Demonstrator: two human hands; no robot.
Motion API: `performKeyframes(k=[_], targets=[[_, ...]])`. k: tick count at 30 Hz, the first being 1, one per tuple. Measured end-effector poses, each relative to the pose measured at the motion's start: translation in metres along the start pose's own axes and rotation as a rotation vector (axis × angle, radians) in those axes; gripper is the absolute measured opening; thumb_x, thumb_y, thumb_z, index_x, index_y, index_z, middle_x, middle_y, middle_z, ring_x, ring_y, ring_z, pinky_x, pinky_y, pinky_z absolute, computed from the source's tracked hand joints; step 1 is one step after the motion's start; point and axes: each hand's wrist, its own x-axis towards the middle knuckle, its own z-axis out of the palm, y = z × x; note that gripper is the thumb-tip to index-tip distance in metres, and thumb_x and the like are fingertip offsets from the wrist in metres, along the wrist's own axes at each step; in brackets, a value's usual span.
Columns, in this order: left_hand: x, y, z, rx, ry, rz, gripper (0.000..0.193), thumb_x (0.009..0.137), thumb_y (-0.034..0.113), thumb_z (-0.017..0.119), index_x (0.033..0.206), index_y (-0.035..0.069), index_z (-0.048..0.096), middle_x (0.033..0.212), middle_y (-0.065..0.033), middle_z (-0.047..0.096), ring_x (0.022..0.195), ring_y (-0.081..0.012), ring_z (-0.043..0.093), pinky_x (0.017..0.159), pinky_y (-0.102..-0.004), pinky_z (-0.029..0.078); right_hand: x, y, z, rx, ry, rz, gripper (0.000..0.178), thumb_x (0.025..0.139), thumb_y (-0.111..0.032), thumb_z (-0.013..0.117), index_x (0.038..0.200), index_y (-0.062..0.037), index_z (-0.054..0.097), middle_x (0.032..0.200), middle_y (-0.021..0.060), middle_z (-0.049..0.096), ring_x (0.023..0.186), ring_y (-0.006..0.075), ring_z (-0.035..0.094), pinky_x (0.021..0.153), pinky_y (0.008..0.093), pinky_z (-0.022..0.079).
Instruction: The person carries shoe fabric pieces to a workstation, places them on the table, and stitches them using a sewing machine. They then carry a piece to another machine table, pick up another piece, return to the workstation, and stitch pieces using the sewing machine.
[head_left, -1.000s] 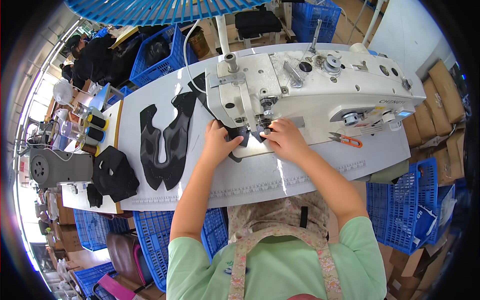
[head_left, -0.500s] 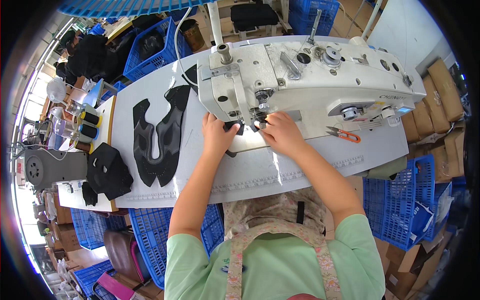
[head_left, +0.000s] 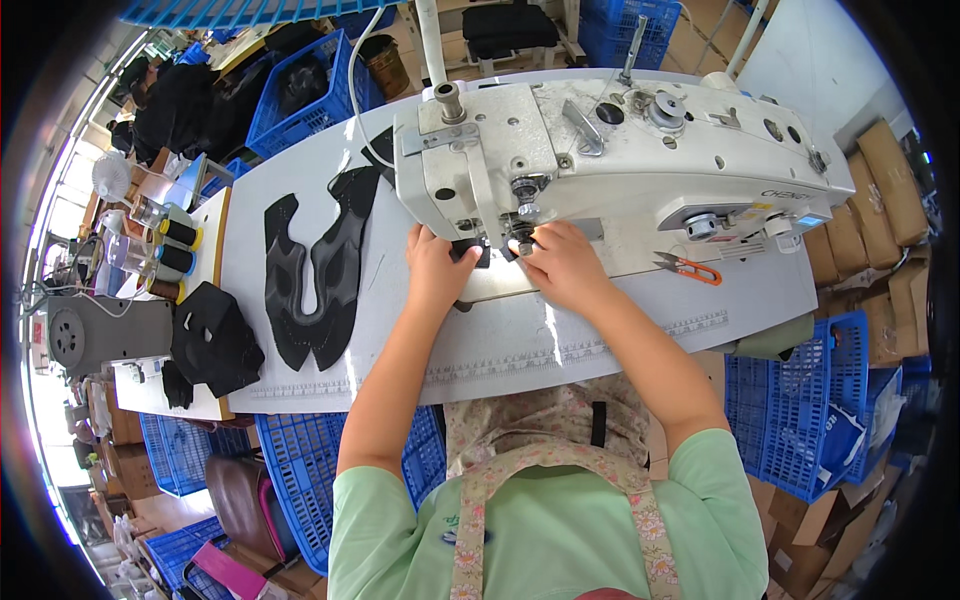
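Note:
Both hands are at the needle end of a white sewing machine [head_left: 620, 190]. My left hand [head_left: 434, 268] grips a black fabric piece [head_left: 468, 252] by the presser foot, thumb on top and fingers curled at its far side. From the right, my right hand [head_left: 565, 268] closes its fingertips on the same piece, close to the needle. The machine head and my fingers hide much of the piece. To the left, a black U-shaped shoe upper [head_left: 340, 265] lies flat on the grey table [head_left: 600, 345].
Orange-handled thread snips [head_left: 690, 268] lie right of my right hand. A printed ruler strip [head_left: 580, 350] runs along the near table edge. On the left stand thread spools [head_left: 178, 262] and black pieces [head_left: 215, 340]. Blue crates [head_left: 800, 400] flank the table.
Both hands keep almost the same place at the needle. The black fabric between them has shifted only slightly; the view has moved a little.

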Motion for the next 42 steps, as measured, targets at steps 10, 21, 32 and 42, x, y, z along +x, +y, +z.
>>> performKeyframes(k=[10,21,32,42], targets=[[0.0,-0.002,0.006,-0.026,-0.011,-0.018,0.027,0.069,0.017,0.077,0.093,0.007,0.07,0.103,-0.0089,0.06,0.109,-0.0344,0.047,0.093,-0.0434,0.039,-0.004,-0.001,0.006,0.0,0.009,-0.012,0.015,0.079,-0.017,0.069,0.092,-0.0102,0.069,0.1,0.0087,0.058,0.102,0.0286,0.055,0.089,0.0416,0.045],[0.001,0.0,0.002,-0.012,0.004,0.018,0.029,0.068,0.017,0.077,0.094,0.007,0.069,0.097,-0.0073,0.059,0.104,-0.0312,0.049,0.089,-0.0423,0.04,-0.005,-0.005,0.002,-0.021,-0.041,0.02,0.016,0.078,-0.018,0.069,0.091,-0.0084,0.066,0.109,0.0079,0.059,0.106,0.0269,0.055,0.093,0.0408,0.044],[0.011,-0.006,0.002,-0.075,-0.084,-0.044,0.03,0.067,0.016,0.077,0.095,0.008,0.069,0.095,-0.0084,0.065,0.102,-0.0331,0.051,0.09,-0.0438,0.041,-0.006,-0.001,0.004,0.0,-0.054,-0.005,0.019,0.077,-0.018,0.07,0.092,-0.0081,0.065,0.111,0.0088,0.059,0.109,0.0268,0.053,0.096,0.0412,0.043],[0.02,-0.01,0.009,-0.062,-0.016,-0.009,0.026,0.068,0.013,0.074,0.093,0.01,0.071,0.097,-0.0096,0.067,0.104,-0.0348,0.054,0.091,-0.0461,0.041,-0.005,-0.003,0.003,-0.03,-0.11,0.065,0.027,0.079,-0.021,0.069,0.1,-0.0073,0.063,0.109,0.01,0.057,0.112,0.0284,0.05,0.103,0.0419,0.038]])
